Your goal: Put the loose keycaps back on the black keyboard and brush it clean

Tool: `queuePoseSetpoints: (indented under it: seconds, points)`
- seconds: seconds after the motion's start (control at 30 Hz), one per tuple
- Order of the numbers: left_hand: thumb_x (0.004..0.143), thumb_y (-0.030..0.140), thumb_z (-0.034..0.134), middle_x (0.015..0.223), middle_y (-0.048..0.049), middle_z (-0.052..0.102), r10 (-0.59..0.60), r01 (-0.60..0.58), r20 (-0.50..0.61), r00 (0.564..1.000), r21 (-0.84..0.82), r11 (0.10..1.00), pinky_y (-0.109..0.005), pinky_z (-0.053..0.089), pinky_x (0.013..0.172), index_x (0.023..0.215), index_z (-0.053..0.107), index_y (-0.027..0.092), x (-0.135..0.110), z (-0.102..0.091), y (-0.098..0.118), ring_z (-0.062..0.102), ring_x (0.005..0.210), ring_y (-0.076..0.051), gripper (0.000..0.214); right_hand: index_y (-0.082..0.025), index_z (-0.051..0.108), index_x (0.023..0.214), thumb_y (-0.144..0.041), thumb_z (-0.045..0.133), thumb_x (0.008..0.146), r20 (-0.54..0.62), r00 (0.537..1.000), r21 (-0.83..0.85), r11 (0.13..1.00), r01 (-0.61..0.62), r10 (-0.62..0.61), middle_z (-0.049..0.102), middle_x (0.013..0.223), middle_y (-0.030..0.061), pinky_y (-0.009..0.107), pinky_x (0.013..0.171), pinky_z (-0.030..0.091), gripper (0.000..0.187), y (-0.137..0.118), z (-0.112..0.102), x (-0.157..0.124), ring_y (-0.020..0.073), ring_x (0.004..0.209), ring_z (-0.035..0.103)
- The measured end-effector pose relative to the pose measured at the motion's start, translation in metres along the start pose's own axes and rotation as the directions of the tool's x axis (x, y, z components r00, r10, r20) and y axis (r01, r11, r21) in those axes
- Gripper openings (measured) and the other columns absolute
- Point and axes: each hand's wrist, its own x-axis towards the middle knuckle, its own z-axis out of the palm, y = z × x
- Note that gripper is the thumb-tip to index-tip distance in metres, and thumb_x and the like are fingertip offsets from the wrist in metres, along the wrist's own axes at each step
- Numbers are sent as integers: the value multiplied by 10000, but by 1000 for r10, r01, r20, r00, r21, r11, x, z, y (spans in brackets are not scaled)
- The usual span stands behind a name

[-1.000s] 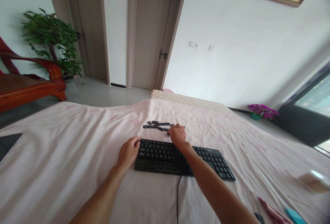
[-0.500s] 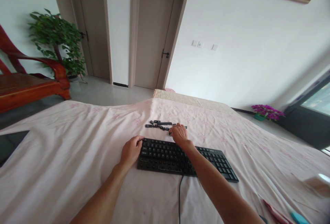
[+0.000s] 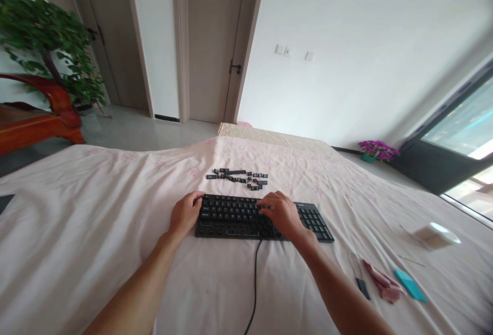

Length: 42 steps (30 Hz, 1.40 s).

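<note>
The cable (image 3: 254,273) trails toward the near edge; a snag there could drag the keyboard (image 3: 231,218). The left hand (image 3: 185,214) is curled around its left end. The right hand (image 3: 283,214) rests bent-fingered on the middle keys; I cannot tell whether it pinches anything. Beyond, loose keycaps (image 3: 239,177) could scatter across the soft sheet (image 3: 96,211) if jolted.

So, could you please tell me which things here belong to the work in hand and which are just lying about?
In hand: keyboard, held at its left end by the left hand, right hand on its keys; loose keycaps beyond it.
Lying about: white box, pink cloth, teal card, small black piece, potted plant.
</note>
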Motion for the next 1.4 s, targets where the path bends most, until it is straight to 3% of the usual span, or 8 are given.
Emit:
queuePoseSetpoints:
  seconds: [0.2, 0.63, 0.9, 1.27, 1.4]
  points:
    - [848, 310, 443, 1093, 7, 690, 9, -9, -7, 1000, 7, 1000, -236, 447, 841, 1066, 648, 268, -1, -1, 2, 621, 1000, -165, 303, -315, 715, 941, -261, 608, 824, 25, 999, -49, 998, 38, -37, 669, 947, -13, 290, 834, 375, 168, -6, 9, -17, 178, 925, 512]
    - [848, 306, 441, 1102, 4, 686, 21, -21, -13, 1000, 6, 1000, -237, 453, 840, 1072, 644, 265, -1, 1, -1, 619, 1003, -165, 305, -308, 724, 903, -255, 610, 827, 82, 993, -106, 990, 94, -86, 660, 867, -1, 296, 809, 361, 146, -10, 11, -15, 179, 878, 502]
    - [850, 314, 443, 1110, 6, 684, 8, -8, -5, 1000, 14, 1000, -235, 454, 838, 1078, 644, 264, -1, -1, 1, 620, 1005, -165, 308, -299, 727, 913, -255, 591, 839, 70, 996, -43, 997, 65, -62, 672, 883, -7, 275, 807, 385, 161, -6, 15, -14, 164, 885, 527]
    - [842, 298, 447, 1086, 3, 692, 15, -15, -12, 1000, 17, 1000, -242, 456, 836, 1073, 648, 265, -1, 0, -1, 628, 980, -168, 308, -261, 729, 902, -230, 594, 839, 64, 990, 10, 992, 126, -127, 668, 850, 2, 270, 812, 390, 152, -3, 15, -14, 163, 864, 530]
    - [845, 307, 442, 1091, 0, 690, 23, -23, -15, 1000, 15, 1000, -245, 456, 832, 1079, 645, 267, -1, 0, -2, 625, 989, -171, 312, -280, 724, 936, -239, 598, 834, 37, 996, 37, 996, 76, -77, 673, 883, -6, 275, 831, 392, 168, 1, 19, -16, 165, 885, 541]
